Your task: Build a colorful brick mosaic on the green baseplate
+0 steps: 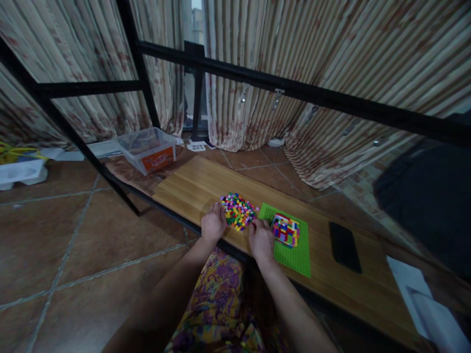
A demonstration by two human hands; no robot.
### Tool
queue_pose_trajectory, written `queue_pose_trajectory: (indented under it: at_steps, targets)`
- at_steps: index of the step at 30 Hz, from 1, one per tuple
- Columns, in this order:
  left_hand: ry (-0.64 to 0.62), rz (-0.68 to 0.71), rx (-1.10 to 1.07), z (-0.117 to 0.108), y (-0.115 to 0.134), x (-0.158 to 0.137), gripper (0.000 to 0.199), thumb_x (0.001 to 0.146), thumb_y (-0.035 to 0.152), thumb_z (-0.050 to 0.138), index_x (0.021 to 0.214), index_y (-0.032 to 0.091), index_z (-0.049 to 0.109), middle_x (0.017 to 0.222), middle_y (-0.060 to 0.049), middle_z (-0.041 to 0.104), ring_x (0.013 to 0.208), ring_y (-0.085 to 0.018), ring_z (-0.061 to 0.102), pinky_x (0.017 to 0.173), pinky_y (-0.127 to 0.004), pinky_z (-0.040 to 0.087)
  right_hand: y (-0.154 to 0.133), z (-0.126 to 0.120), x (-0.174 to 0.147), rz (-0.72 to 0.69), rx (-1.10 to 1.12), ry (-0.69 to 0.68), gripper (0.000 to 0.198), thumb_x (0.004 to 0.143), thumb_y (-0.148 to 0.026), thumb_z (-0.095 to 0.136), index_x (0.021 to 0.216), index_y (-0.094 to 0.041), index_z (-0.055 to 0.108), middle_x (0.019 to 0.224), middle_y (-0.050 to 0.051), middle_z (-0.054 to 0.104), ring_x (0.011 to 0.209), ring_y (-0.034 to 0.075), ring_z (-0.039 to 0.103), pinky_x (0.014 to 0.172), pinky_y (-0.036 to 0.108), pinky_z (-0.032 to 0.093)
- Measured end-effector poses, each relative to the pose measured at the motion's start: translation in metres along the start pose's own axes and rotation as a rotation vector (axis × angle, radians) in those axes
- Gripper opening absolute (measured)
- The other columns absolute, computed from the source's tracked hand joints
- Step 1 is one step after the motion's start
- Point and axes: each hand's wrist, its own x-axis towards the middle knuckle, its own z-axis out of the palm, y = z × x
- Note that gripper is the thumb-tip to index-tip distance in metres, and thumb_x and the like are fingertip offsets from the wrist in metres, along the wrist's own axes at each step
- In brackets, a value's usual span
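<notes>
A heap of small multicoloured toy bricks [238,211] lies on the wooden board [195,179]. At the heap's left edge is my left hand [213,223], its fingers curled together; whatever they hold, if anything, is hidden. My right hand [262,240] is at the lower right edge of the heap, over the near left side of the green baseplate [294,261]. Its fingers are bent and closed, and their tips are too small to show what is in them. On the baseplate, just right of that hand, stands a block built from many coloured bricks [286,230].
A black phone [345,246] lies on the board to the right, with white paper [408,279] beyond it. A clear plastic box [149,147] with an orange label sits at the back left. Black metal bars [235,71] cross in front of striped curtains [257,29].
</notes>
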Motion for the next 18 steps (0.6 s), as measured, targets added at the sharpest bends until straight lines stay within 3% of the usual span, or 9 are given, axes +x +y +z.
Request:
queue_pose_trajectory:
  at_steps: [5, 11, 18]
  targets:
    - [0.000, 0.015, 0.014, 0.001, 0.000, 0.001, 0.030, 0.095, 0.026, 0.039, 0.112, 0.014, 0.059, 0.107, -0.013, 0.069, 0.089, -0.021, 0.067, 0.073, -0.028, 0.048, -0.004, -0.005, -0.004, -0.021, 0.044, -0.005, 0.023, 0.089, -0.015, 0.045, 0.088, -0.019, 0.067, 0.087, 0.008, 0.064, 0.082, 0.020, 0.059, 0.075, 0.031, 0.045]
    - [0.027, 0.037, 0.024, 0.002, -0.001, 0.000, 0.030, 0.095, 0.028, 0.040, 0.113, 0.015, 0.060, 0.111, -0.012, 0.068, 0.090, -0.022, 0.068, 0.074, -0.029, 0.049, 0.003, -0.042, -0.046, -0.050, 0.136, -0.037, 0.021, 0.093, -0.023, 0.046, 0.091, -0.021, 0.066, 0.090, 0.005, 0.068, 0.084, 0.017, 0.063, 0.076, 0.027, 0.048]
    - [0.007, 0.039, 0.050, 0.001, -0.001, 0.001, 0.028, 0.094, 0.028, 0.040, 0.109, 0.016, 0.061, 0.113, -0.011, 0.067, 0.092, -0.023, 0.067, 0.074, -0.031, 0.049, 0.026, -0.067, -0.095, 0.120, 0.295, -0.015, 0.019, 0.091, -0.029, 0.051, 0.092, -0.021, 0.068, 0.092, 0.005, 0.070, 0.087, 0.019, 0.065, 0.079, 0.030, 0.049]
